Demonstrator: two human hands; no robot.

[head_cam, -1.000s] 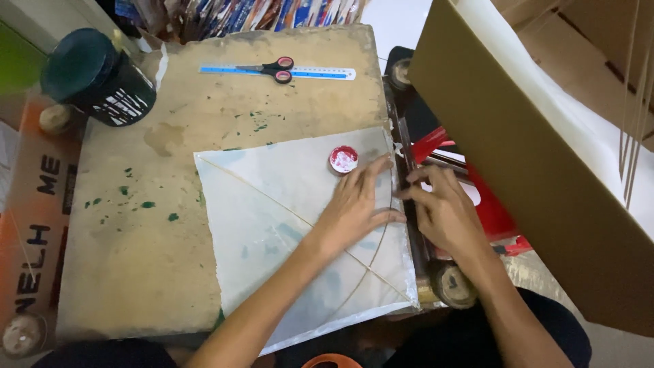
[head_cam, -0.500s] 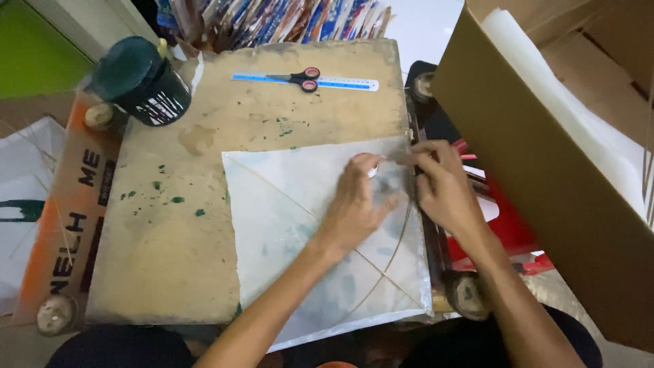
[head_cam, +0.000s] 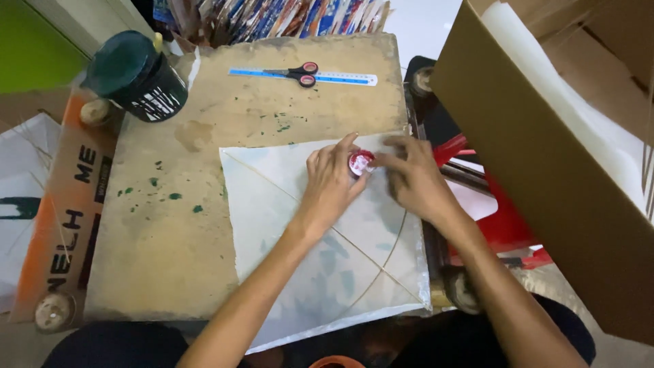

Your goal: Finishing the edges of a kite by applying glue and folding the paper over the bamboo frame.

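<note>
A white paper kite sheet [head_cam: 320,272] with thin crossed sticks lies on a paint-stained wooden board [head_cam: 163,232]. At the sheet's upper part sits a small red round roll [head_cam: 360,163]. My left hand [head_cam: 330,184] curls around the roll from the left, fingers on its rim. From the right, my right hand [head_cam: 415,180] meets it, thumb and forefinger pinching at the roll's edge. Both hands rest over the sheet, and part of the roll is hidden by my fingers.
A dark green jar [head_cam: 136,75] stands at the board's far left corner. Red-handled scissors [head_cam: 300,71] lie on a blue ruler [head_cam: 340,78] at the back. A large cardboard box [head_cam: 545,150] rises at the right, a red frame [head_cam: 501,221] below it. Orange cardboard [head_cam: 68,204] lies left.
A second ago the red roll lay free on the sheet while both hands pressed the sheet's right edge. Both hands have moved up and closed on the roll.
</note>
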